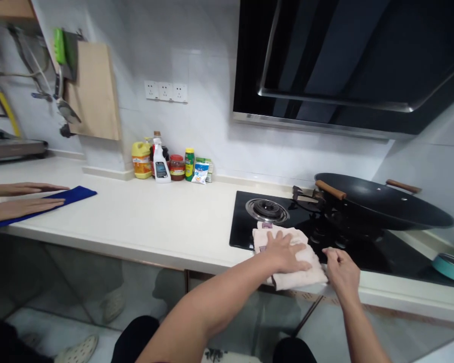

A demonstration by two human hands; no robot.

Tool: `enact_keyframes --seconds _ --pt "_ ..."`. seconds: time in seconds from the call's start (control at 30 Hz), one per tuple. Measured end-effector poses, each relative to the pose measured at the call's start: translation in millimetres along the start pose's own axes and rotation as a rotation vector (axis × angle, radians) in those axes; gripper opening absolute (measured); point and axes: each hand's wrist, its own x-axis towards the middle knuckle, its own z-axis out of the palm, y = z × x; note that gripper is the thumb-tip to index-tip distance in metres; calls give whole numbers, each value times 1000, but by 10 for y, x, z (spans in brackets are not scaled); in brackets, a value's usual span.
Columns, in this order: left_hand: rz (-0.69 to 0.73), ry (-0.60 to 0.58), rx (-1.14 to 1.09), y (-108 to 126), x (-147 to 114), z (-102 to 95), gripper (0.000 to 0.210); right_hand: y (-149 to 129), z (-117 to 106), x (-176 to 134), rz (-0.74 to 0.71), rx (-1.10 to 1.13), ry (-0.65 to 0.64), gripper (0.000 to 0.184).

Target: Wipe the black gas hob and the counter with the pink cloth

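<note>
A folded pale pink towel (298, 272) lies over the front edge of the black gas hob (245, 234). My left hand (285, 252) presses flat on the towel with its fingers spread. Just right of the towel, my right hand (343, 272) is closed, its thumb and fingers together by the hob's front edge. Whatever is between those fingers, if anything, is too small to make out. The left burner (268, 209) shows bare behind the towel. A large black wok (386, 204) with wooden handles sits tilted over the right side of the hob.
At far left, another person's hands (30, 204) lie flat on a blue cloth (77, 195) on the white counter (166, 212). Bottles and jars, including a white spray bottle (161, 164), stand by the wall. A range hood (325, 65) overhangs the hob. A teal pan (452, 267) sits right.
</note>
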Motion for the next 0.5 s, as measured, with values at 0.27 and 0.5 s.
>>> enact_keyframes --seconds 0.27,0.5 --pt "-53 76 46 -357 -241 -71 74 48 -7 17 10 -23 -42 42" --pt "-201 162 82 -1252 -1211 -463 63 137 23 58 -20 -86 -69 47"
